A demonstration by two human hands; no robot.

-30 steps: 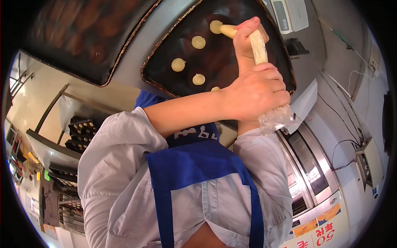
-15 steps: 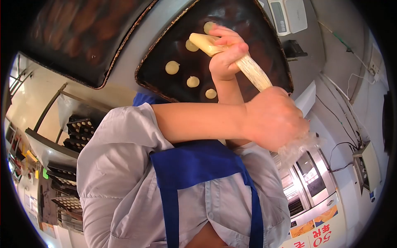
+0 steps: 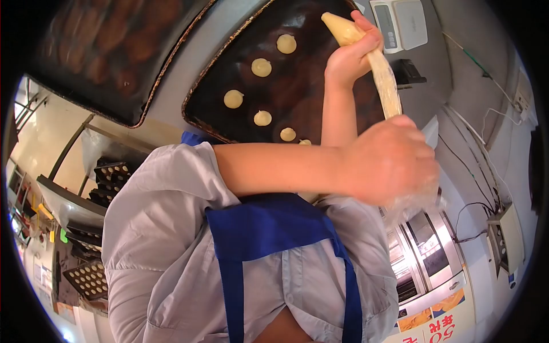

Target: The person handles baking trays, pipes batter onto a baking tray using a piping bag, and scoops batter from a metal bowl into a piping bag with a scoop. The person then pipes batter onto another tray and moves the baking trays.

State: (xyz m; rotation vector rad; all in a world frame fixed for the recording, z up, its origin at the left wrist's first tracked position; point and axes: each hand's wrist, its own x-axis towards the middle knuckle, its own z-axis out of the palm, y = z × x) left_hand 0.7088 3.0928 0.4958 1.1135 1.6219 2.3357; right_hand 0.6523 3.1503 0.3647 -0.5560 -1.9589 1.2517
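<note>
landmark: baking tray. far left of baking tray, see rack trays. just left of baking tray, find second dark tray. on left part of baking tray, count five whole pale dollops, plus a sixth at near edge, partly hidden by left forearm. over far right part of baking tray, note piping bag, with nozzle end pointing up and left, apart from every dollop; cannot tell height above surface. just behind nozzle end, see right hand curled partway and loosely round bag. off near right side of baking tray, see left hand, blurred, closed in a fist on bag's tail. beyond far right edge of baking tray, note scale.

change: one second ago, see nozzle end at farthest dollop; half a second ago, at dollop beside it; now off to the right, over bare tray. find farthest dollop now in full view. judge that deposit finished, with bag between deposits.
</note>
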